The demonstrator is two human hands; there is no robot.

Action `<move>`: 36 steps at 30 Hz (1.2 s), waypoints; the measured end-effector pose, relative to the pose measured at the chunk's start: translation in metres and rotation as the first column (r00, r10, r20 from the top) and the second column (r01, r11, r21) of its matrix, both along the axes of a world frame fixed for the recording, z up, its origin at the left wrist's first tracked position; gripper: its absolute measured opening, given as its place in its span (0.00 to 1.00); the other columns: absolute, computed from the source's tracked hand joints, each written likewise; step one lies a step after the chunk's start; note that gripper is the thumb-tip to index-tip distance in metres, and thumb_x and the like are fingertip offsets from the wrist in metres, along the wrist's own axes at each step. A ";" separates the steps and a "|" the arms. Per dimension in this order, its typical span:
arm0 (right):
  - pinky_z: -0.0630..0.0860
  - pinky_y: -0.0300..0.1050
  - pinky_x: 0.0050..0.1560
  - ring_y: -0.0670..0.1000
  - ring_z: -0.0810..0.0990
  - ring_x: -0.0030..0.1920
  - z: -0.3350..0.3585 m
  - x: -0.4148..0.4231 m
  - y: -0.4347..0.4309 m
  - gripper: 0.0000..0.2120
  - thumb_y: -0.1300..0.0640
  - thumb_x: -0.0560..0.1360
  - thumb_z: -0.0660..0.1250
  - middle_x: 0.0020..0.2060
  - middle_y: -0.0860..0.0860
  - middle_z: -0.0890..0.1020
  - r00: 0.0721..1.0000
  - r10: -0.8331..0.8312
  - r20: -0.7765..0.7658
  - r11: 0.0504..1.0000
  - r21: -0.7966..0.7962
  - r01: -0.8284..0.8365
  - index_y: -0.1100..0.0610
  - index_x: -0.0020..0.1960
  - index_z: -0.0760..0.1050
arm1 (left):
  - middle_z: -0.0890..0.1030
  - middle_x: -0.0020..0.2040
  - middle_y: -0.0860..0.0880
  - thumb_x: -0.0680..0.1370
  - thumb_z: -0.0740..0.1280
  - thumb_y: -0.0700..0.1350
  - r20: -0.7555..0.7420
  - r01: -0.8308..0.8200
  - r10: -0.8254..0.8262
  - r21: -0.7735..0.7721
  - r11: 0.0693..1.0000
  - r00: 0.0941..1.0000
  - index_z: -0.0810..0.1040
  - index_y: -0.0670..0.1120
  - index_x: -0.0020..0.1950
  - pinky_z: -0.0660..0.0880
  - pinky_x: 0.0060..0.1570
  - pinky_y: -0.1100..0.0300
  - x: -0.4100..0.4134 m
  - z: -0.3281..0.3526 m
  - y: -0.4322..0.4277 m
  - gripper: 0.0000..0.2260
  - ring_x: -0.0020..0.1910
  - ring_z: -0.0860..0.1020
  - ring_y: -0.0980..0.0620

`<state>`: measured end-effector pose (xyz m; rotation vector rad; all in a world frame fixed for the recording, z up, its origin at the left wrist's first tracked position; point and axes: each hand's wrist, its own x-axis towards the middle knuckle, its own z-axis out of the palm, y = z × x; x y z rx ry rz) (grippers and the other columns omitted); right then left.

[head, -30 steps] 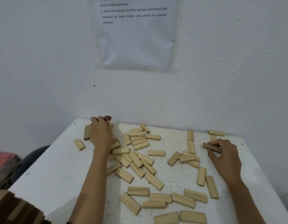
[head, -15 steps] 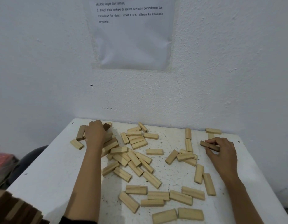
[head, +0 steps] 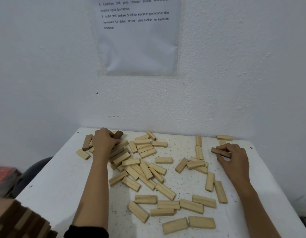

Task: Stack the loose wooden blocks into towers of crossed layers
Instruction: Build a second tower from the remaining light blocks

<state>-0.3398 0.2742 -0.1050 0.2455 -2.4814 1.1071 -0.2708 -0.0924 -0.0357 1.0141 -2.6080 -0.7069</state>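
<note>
A person's left hand (head: pixel 104 141) closes around a dark wooden block (head: pixel 118 134) at the table's (head: pixel 50 182) far corner while the right hand (head: pixel 234 157) pinches another block (head: pixel 220 152) flat; pale loose blocks (head: pixel 148 170) lie scattered between, apparently gathered for stacking, no tower begun.

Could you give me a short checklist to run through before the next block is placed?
1. Left hand has a block: ok, closed on a dark block.
2. Right hand has a block: ok, fingers pinch a brown block.
3. Bare table space for a tower base: ok, the left side is free.
4. A crossed layer already started: not ok, the loose blocks lie scattered flat.
5. Blocks clear of the table edge: cannot tell, the near edge is out of view.
</note>
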 end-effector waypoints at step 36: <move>0.63 0.34 0.34 0.47 0.72 0.50 0.036 0.272 -0.081 0.08 0.59 0.71 0.70 0.44 0.45 0.75 0.946 0.243 0.216 0.939 0.190 -0.285 0.50 0.49 0.78 | 0.81 0.43 0.46 0.70 0.72 0.48 -0.022 0.567 -0.568 -0.030 0.823 0.823 0.80 0.43 0.47 0.70 0.38 0.58 0.223 -0.018 0.131 0.11 0.42 0.76 0.50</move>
